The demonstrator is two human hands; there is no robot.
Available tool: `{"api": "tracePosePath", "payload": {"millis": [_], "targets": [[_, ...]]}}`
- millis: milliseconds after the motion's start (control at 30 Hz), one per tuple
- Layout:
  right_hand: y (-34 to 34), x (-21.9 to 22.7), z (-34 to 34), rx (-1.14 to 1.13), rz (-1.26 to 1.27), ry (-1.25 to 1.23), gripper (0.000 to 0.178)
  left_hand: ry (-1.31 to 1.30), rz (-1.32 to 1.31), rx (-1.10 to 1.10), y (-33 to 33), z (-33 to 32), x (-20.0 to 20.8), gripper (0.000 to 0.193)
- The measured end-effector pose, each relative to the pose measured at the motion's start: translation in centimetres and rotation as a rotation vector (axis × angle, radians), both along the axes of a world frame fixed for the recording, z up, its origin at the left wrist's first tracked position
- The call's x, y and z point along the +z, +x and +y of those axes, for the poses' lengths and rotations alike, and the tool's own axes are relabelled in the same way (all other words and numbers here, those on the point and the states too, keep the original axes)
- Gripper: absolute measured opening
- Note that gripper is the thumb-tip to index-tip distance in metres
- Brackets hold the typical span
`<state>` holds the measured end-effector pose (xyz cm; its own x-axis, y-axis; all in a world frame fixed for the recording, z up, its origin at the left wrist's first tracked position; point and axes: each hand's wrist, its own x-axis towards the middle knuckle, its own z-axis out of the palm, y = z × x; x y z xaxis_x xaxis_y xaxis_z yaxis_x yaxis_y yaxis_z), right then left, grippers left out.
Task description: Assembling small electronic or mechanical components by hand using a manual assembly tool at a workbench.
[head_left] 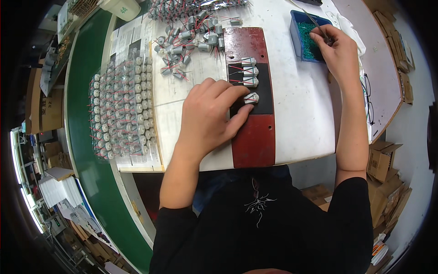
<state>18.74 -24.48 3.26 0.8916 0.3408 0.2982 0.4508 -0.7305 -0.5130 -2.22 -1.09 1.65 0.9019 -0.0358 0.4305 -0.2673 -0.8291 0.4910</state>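
My left hand [212, 112] is closed, thumb and forefinger gripping a small motor [251, 98] with a white end and red wire on the black pad [262, 102] of a red board [253, 141]. Just beyond it on the pad, several similar motors [249, 71] lie in a row, their wires pointing left. My right hand [337, 48] pinches a thin, dark metal tool, apparently tweezers [315, 20], at the near right corner of a blue bin [297, 39]. Small green pieces [311, 41] fill the bin; the fingers partly hide the tool.
Loose grey motors [185, 41] with red wires are heaped left of the board. Rows of motors in a clear plastic tray [121, 109] stand at the left, with more at the back [191, 8]. Glasses [368, 98] lie near the table's right edge. Cardboard boxes [383, 160] stand at the right.
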Motion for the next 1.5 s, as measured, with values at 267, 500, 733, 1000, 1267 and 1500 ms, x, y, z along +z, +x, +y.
{"api": "tracePosePath", "payload": {"millis": [267, 500, 733, 1000, 1267, 1500], "targets": [[0.7, -0.7, -0.5, -0.02, -0.037, 0.07, 0.019, -0.038, 0.033, -0.038, 0.0, 0.5, -0.1, 0.02], [-0.9, 0.2, -0.4, 0.088, -0.095, 0.286, 0.019, -0.144, -0.104, 0.003, 0.0, 0.2, 0.8, 0.023], [-8.9, -0.2, 4.4, 0.662, 0.49, 0.639, 0.012, -0.351, -0.128, -0.01, -0.1, -0.4, 0.5, 0.021], [-8.1, -1.6, 4.5, 0.556, 0.3, 0.466, 0.012, -0.238, -0.165, 0.114, 0.2, -0.1, 0.1, 0.014], [-3.4, -0.5, 2.1, 0.235, -0.1, 0.43, 0.016, -0.273, -0.171, 0.148, 0.1, -0.1, 0.3, 0.009], [-1.1, 0.5, 0.7, 0.0, -0.171, 0.375, 0.018, -0.271, -0.176, 0.148, 0.1, 0.1, 0.2, 0.009]]}}
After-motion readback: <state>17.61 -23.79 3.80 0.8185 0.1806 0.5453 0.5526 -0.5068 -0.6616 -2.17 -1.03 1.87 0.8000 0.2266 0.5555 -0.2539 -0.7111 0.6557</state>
